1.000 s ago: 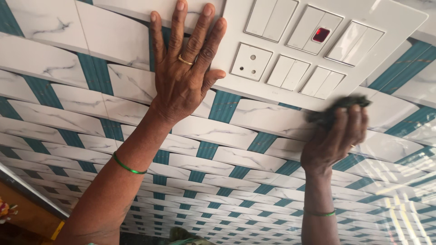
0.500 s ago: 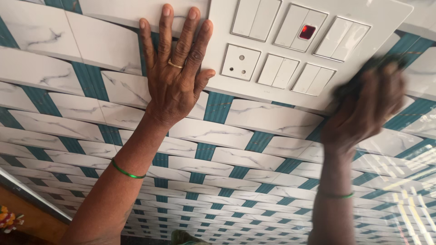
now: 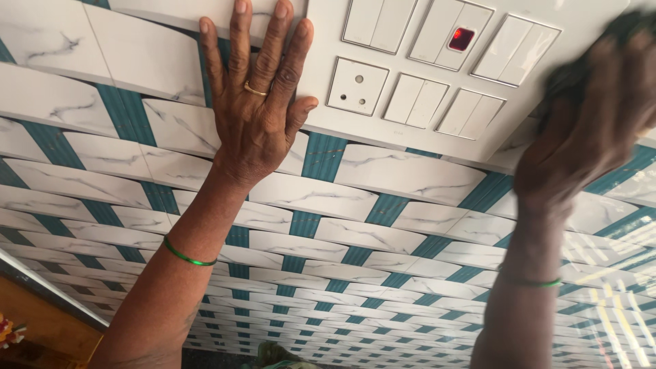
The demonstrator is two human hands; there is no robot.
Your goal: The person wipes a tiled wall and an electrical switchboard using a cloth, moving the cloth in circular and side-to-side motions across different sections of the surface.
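1. Wall of glossy white marble-patterned tiles with teal strips woven between them [image 3: 383, 174]: fills nearly the whole view and carries the switch plate at its upper right; all positions below are given relative to that plate.
2. Thin green bangle [image 3: 188, 256]: circles the left forearm, well below and to the left of the plate.
3. Left hand [image 3: 253, 116]: open and flat, palm against the tiled wall, fingers spread and pointing up, just beside the plate's left edge; the thumb tip touches or nearly touches the plate's lower left corner.
4. Gold ring [image 3: 255, 89]: on 1 finger of the left hand, level with the round-holed socket.
5. Large white rectangular plastic switch plate [image 3: 321, 61]: tilted in the view, its lower edge slanting down to the right.
6. White square socket with round holes [image 3: 357, 85]: in the lower row of the plate, at its left end; 2 white rocker switch pairs lie to its right.
7. Small red indicator light [image 3: 462, 38]: in the upper row, set in the middle switch module.
8. Right hand [image 3: 588, 130]: blurred, fingers curled closed around a cloth, at the plate's lower right corner.
9. Dark crumpled cloth [image 3: 570, 78]: clutched in the right hand, against the right end of the plate; blur hides its exact outline.
10. Second green bangle [image 3: 536, 281]: on the right wrist, well below the plate's right end.
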